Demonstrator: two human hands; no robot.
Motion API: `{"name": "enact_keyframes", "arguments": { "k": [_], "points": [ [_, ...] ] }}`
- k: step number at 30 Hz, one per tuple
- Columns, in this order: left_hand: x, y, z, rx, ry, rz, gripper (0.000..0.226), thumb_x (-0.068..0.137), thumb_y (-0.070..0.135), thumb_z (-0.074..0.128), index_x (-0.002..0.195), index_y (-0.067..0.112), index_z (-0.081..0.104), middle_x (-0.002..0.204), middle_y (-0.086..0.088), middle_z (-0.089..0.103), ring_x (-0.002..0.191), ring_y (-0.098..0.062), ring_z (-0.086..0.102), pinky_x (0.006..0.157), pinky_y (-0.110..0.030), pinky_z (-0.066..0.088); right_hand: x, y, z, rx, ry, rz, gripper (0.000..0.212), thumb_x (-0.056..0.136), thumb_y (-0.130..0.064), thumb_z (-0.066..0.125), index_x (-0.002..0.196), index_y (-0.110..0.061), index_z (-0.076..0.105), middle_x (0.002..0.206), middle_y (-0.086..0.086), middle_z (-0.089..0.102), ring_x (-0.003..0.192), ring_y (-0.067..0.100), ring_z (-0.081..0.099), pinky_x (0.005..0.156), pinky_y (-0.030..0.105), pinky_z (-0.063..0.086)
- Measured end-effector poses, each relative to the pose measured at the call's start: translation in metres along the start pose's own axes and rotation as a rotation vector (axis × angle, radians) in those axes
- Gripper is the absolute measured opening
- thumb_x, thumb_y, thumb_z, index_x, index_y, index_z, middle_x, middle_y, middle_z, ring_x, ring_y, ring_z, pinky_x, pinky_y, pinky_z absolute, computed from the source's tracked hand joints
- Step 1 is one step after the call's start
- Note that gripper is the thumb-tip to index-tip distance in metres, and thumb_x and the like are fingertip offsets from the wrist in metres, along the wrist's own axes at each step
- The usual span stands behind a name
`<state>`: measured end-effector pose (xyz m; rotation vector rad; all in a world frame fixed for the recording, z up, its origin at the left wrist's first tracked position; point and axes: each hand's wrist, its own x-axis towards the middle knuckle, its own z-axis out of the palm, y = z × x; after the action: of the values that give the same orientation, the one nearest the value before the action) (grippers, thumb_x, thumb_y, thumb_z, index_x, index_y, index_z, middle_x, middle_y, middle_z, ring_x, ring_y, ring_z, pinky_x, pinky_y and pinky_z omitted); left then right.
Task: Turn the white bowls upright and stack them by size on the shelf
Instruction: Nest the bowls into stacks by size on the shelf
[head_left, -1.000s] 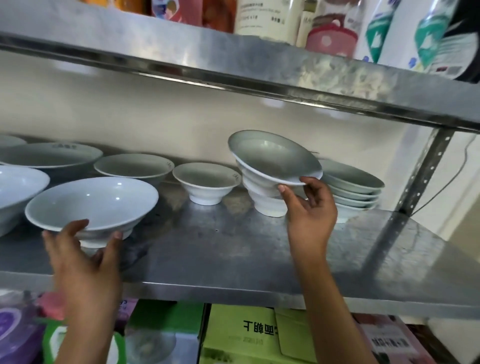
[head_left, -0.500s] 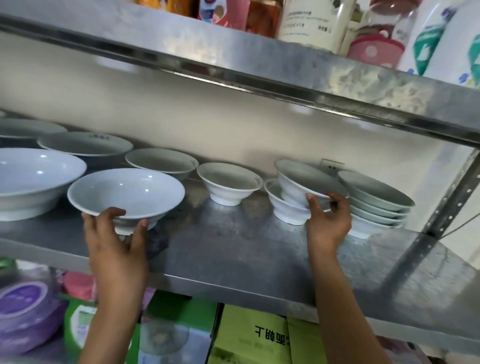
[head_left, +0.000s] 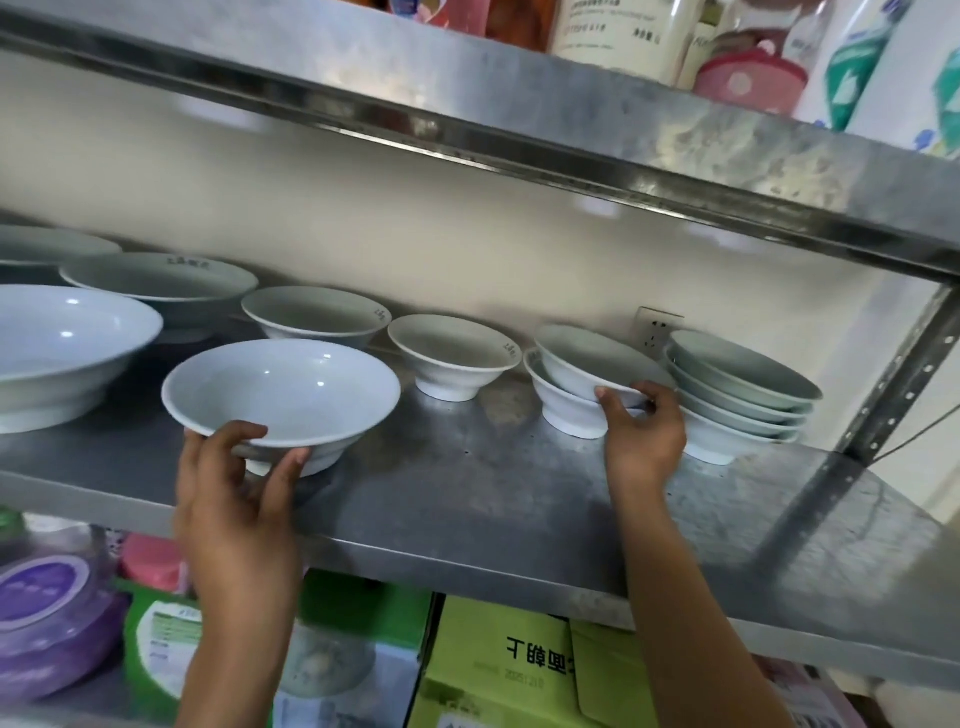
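Left hand (head_left: 236, 488), its grip curled round the near rim of a mouth-up medium white ceramic bowl (head_left: 283, 395) at the steel shelf's (head_left: 467, 493) front; right hand (head_left: 641, 441), its grip pinching the rim of a smaller tilted white bowl (head_left: 587, 364) nested in an upright footed white bowl (head_left: 563, 410), beside a four-bowl stack (head_left: 737, 400).
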<state>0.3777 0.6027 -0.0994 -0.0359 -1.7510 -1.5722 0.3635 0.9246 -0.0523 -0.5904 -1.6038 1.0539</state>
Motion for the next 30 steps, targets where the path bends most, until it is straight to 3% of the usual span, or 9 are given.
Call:
{"name": "enact_keyframes", "arguments": {
  "k": [2, 7, 10, 13, 19, 26, 30],
  "points": [
    [-0.005, 0.003, 0.002, -0.098, -0.013, -0.021, 0.034, 0.084, 0.015, 0.071, 0.101, 0.038, 0.053, 0.122, -0.003, 0.056, 0.103, -0.024, 0.059, 0.085, -0.027, 0.049, -0.001, 0.003, 0.002, -0.023, -0.006, -0.032, 0.038, 0.069, -0.037, 0.083, 0.099, -0.021, 0.067, 0.099, -0.002, 0.067, 0.094, 0.017, 0.062, 0.089, 0.040, 0.051],
    [-0.018, 0.026, 0.011, -0.290, -0.074, -0.052, 0.036, 0.084, 0.012, 0.070, 0.099, 0.040, 0.054, 0.119, -0.002, 0.061, 0.109, -0.017, 0.062, 0.091, -0.039, 0.052, -0.002, 0.008, 0.005, -0.044, -0.009, -0.045, 0.038, 0.072, -0.040, 0.080, 0.103, -0.021, 0.068, 0.101, -0.002, 0.067, 0.098, 0.018, 0.062, 0.092, 0.042, 0.051],
    [-0.018, 0.046, 0.023, -0.322, -0.108, -0.037, 0.036, 0.083, 0.013, 0.072, 0.097, 0.041, 0.055, 0.117, -0.002, 0.063, 0.106, -0.017, 0.064, 0.088, -0.042, 0.054, -0.003, 0.006, 0.006, -0.035, -0.019, -0.023, 0.037, 0.077, -0.035, 0.079, 0.108, -0.018, 0.066, 0.105, 0.000, 0.068, 0.103, 0.021, 0.062, 0.092, 0.033, 0.049],
    [-0.015, 0.064, 0.043, -0.446, -0.208, -0.063, 0.031, 0.084, 0.014, 0.071, 0.097, 0.036, 0.056, 0.115, -0.008, 0.064, 0.104, -0.020, 0.066, 0.082, -0.039, 0.054, -0.006, 0.004, 0.006, -0.062, -0.027, -0.046, 0.037, 0.080, -0.028, 0.078, 0.111, -0.012, 0.066, 0.109, 0.005, 0.067, 0.104, 0.024, 0.061, 0.083, 0.022, 0.039],
    [-0.023, 0.091, 0.099, -0.572, -0.360, -0.039, 0.030, 0.084, 0.012, 0.072, 0.099, 0.034, 0.057, 0.114, -0.014, 0.060, 0.105, -0.030, 0.061, 0.079, -0.038, 0.054, -0.008, 0.007, 0.006, -0.191, -0.039, -0.167, 0.037, 0.078, -0.028, 0.079, 0.108, -0.010, 0.069, 0.110, 0.009, 0.067, 0.105, 0.027, 0.057, 0.080, 0.017, 0.032],
    [-0.033, 0.116, 0.161, -0.662, -0.384, -0.089, 0.026, 0.084, 0.014, 0.071, 0.102, 0.025, 0.056, 0.110, -0.016, 0.062, 0.094, -0.026, 0.065, 0.081, -0.041, 0.053, -0.006, 0.009, 0.007, -0.235, -0.060, -0.156, 0.036, 0.079, -0.029, 0.076, 0.111, -0.014, 0.067, 0.123, 0.009, 0.059, 0.115, 0.027, 0.051, 0.094, 0.032, 0.039],
    [-0.021, 0.123, 0.191, -0.661, -0.407, -0.089, 0.025, 0.080, 0.029, 0.072, 0.098, 0.035, 0.055, 0.111, -0.023, 0.060, 0.102, -0.037, 0.061, 0.090, -0.056, 0.049, -0.005, 0.014, 0.010, -0.229, -0.106, -0.101, 0.041, 0.082, -0.027, 0.072, 0.121, -0.016, 0.064, 0.138, 0.013, 0.049, 0.128, 0.031, 0.042, 0.105, 0.034, 0.034]
  ]
}}
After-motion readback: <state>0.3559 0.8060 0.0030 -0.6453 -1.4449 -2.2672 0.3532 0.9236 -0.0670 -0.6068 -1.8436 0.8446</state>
